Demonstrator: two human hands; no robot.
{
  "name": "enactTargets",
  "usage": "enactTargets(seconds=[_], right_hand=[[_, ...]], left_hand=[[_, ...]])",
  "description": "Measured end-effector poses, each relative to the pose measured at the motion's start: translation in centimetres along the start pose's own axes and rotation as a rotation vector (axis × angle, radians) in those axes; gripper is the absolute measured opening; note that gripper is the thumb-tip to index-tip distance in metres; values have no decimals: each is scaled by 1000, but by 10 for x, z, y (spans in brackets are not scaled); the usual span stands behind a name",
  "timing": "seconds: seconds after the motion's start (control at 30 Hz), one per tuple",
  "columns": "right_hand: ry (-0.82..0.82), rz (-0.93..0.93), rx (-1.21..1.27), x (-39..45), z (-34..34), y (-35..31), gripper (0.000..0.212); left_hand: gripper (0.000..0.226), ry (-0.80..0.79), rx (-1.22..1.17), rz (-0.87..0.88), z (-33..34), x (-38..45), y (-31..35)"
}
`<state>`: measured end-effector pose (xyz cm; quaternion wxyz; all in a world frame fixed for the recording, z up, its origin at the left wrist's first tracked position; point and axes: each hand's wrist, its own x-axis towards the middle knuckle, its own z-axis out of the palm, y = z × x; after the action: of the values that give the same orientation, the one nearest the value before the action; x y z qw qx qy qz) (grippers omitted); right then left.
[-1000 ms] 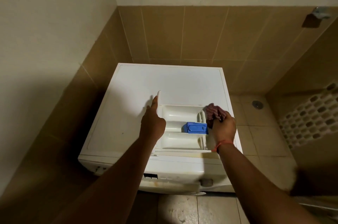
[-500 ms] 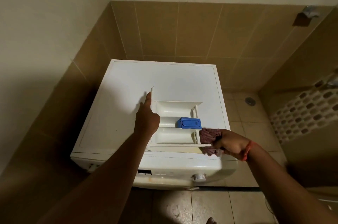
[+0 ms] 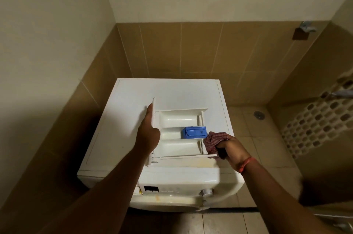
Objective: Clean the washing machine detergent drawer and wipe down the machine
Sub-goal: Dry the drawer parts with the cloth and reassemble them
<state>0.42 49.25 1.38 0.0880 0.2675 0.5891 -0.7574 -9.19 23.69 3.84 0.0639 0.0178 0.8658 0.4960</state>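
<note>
The white detergent drawer lies on top of the white washing machine, its compartments facing up and a blue insert in the middle one. My left hand rests against the drawer's left front panel with the index finger stretched along it. My right hand grips a bunched reddish checked cloth and presses it against the drawer's right end, near the front corner.
The machine stands in a corner between tan tiled walls. Its control panel and a silver dial face me. To the right lies a tiled floor with a drain, and a patterned partition beyond.
My right hand with the cloth slid from the drawer's far right end toward the near corner, then slightly back up. My left hand stayed on the left panel.
</note>
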Motion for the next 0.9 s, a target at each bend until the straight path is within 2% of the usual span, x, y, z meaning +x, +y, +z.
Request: enactTargets(seconds=[0.13,0.27,0.4,0.47,0.57,0.63,0.77,0.9], right_hand=[[-108,-114,-3,-6,8,-15,34],[-28,-214,-70,-9,20,-22,38],[4,-232,-84,-10,32,-16,39],[13,-250,-61,-8,37,-14,33],[42,-272,-16,-3,42,-11,35],[76,-280,-6,2,43,-7,41],[154,-250,-3,7,44,1,43],[204,-216,-8,7,45,9,38]], left_hand=[[72,18,-128,177,-22,-3,16],[41,89,-325,89,-27,-13,18],[32,154,-290,30,-29,-11,10],[38,128,-292,22,-35,-8,9],[72,6,-357,37,-41,-8,5],[92,-51,-296,67,-43,-12,1],[99,-5,-18,112,-40,-20,-10],[103,45,110,173,-33,-27,-18]])
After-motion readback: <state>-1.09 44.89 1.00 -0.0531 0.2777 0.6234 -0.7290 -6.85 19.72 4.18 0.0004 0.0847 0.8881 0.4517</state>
